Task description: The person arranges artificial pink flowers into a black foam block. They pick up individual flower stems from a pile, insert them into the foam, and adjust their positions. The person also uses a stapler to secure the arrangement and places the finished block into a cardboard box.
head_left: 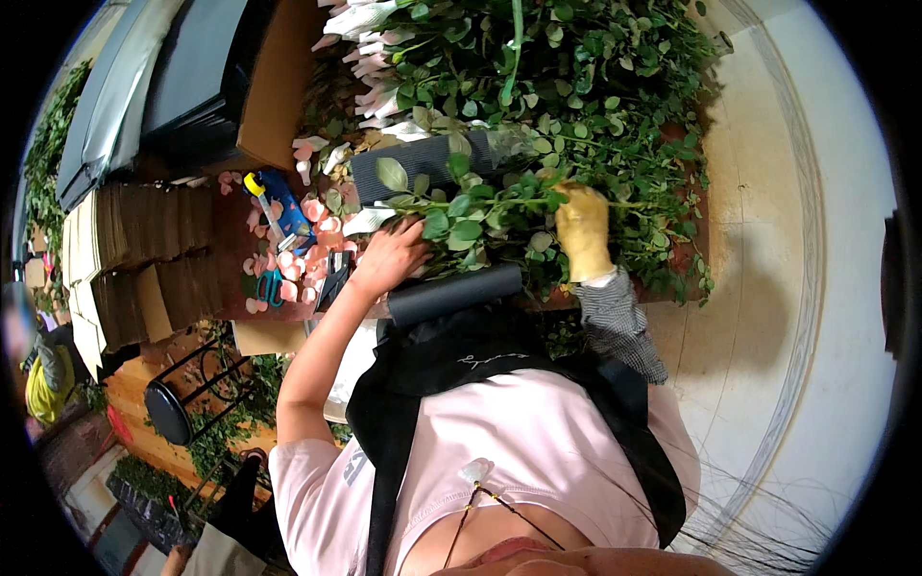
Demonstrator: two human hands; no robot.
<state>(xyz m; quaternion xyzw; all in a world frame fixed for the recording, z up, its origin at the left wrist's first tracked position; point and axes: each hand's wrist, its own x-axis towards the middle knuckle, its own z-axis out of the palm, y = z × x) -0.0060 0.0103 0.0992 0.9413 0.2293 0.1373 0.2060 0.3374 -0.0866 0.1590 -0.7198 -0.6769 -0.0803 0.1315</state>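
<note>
My left hand (394, 254), bare, has its fingers curled at the white-sleeved head (370, 219) of a leafy flower stem; whatever it grips is hidden. My right hand (583, 230), in a yellow glove, is closed around leafy stems (464, 221) lying across the bench. Behind them lies a dark ribbed roll (403, 168), and in front a dark cylinder (451, 291) along the bench edge. Loose pink petals (327, 226), a yellow-handled tool (269, 206), a blue object (288, 192), teal scissors (269, 285) and a dark tool (334, 274) lie left of my left hand.
Leafy stems with white-sleeved heads (538, 58) fill the back of the bench (250, 307). Cardboard stacks (144, 269) and dark sheets (197, 77) stand at the left. A black stool (171, 413) and part of another person's leg (240, 499) are at lower left. A pale wall (836, 288) is at right.
</note>
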